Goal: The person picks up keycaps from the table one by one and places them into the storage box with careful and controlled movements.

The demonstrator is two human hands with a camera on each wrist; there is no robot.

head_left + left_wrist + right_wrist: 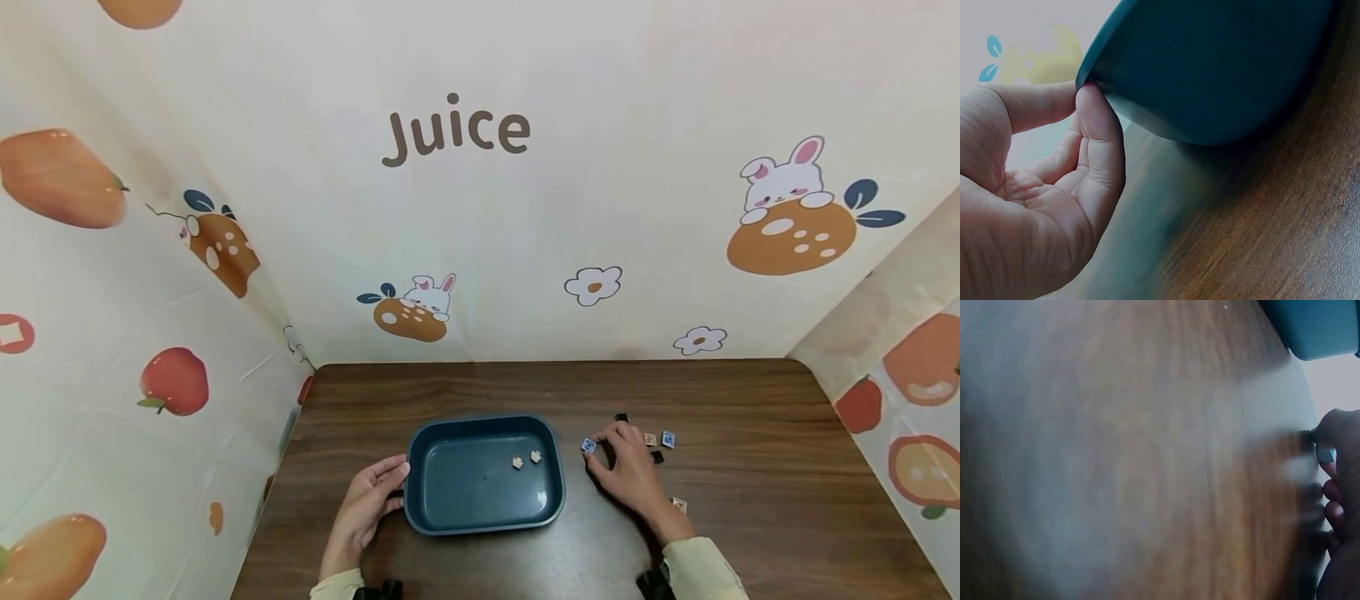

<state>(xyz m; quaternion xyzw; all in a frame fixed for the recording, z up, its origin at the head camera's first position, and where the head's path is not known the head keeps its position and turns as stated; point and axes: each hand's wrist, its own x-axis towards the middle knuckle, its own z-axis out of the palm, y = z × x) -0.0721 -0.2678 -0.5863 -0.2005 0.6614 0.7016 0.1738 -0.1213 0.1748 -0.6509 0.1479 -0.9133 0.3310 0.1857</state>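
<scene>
While the left hand (367,496) pinches the left rim of the blue tray (457,487), the right hand (628,468) holds a small blue tile (588,446) just outside the tray's right side. To do this part well, the right hand should likely squeeze softly at the tile's edges, because so small a thing could slip or flip over. The left hand should likely keep the tray steady and not tug, or the two pale bits (527,460) lying inside could slide. The right hand should also mind the loose things near it on the table (757,467): another blue tile (668,439), a pale tile (650,439) and two black bits (657,457), with one more pale tile (679,505) by the wrist. Now for the hands. The left thumb and a finger are close together, with just the thin rim between them, and the other fingers bend loosely; I can't tell if those touch the tray. The right thumb and a fingertip are only a tile apart, with the blue tile pinched at their tips. I can't tell if the tile touches the table.
</scene>
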